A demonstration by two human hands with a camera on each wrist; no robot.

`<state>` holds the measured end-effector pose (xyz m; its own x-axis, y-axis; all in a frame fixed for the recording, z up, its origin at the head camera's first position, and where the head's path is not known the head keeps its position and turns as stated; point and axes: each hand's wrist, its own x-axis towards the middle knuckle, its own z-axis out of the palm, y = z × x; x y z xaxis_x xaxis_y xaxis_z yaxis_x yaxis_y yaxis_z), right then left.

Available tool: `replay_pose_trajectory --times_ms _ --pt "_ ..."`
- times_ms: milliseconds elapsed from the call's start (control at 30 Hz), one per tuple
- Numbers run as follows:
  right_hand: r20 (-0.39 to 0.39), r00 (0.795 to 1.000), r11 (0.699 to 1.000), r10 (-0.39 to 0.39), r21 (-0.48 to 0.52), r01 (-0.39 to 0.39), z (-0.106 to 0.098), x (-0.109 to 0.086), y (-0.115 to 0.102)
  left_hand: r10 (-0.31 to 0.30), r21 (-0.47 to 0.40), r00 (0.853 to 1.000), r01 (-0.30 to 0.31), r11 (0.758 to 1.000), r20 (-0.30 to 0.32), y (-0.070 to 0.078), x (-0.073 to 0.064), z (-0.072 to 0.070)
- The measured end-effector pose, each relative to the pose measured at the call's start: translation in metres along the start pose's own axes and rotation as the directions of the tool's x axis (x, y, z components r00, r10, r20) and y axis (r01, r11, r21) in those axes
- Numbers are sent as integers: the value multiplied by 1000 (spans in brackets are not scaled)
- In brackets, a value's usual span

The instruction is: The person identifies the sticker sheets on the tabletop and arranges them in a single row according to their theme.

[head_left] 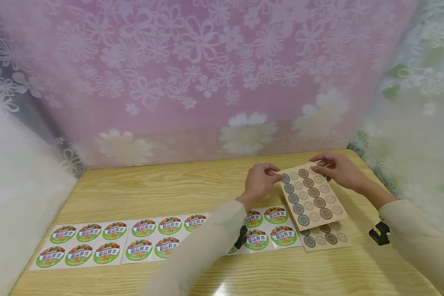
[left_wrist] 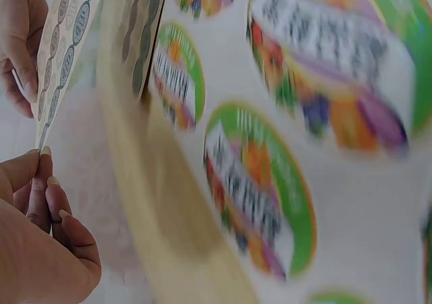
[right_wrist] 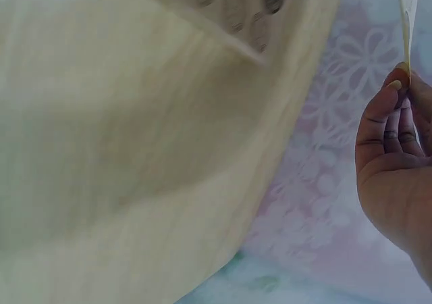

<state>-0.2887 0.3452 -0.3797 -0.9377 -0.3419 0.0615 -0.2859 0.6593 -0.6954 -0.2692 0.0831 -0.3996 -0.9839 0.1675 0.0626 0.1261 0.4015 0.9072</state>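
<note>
A tan sheet of small round stickers, in grey, brown and pale columns, is held up off the table at a tilt. My left hand pinches its far left corner between thumb and fingers. At the far right corner my right hand pinches it too. In the left wrist view the held sheet appears nearly edge-on above the left hand. Below it, partly covered, another tan sticker sheet lies on the table. The right wrist view shows the right hand gripping the sheet's edge.
White sheets of large round fruit stickers lie in a row along the wooden table, ending beside the tan sheets. The left sleeve covers part of that row. A pink floral curtain hangs behind the table.
</note>
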Motion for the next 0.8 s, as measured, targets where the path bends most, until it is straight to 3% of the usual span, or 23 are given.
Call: replay_pose_trajectory --times_ms 267,567,800 --pt "-8 998 998 62 -10 -63 -14 -34 27 -14 29 1000 13 1000 27 10 -4 44" --pt "-35 995 994 98 -47 -99 -29 -53 51 -28 34 998 26 999 57 21 -4 76" --pt "-41 989 987 145 -60 -147 -38 -68 71 -5 87 997 -1 996 77 28 0 102"
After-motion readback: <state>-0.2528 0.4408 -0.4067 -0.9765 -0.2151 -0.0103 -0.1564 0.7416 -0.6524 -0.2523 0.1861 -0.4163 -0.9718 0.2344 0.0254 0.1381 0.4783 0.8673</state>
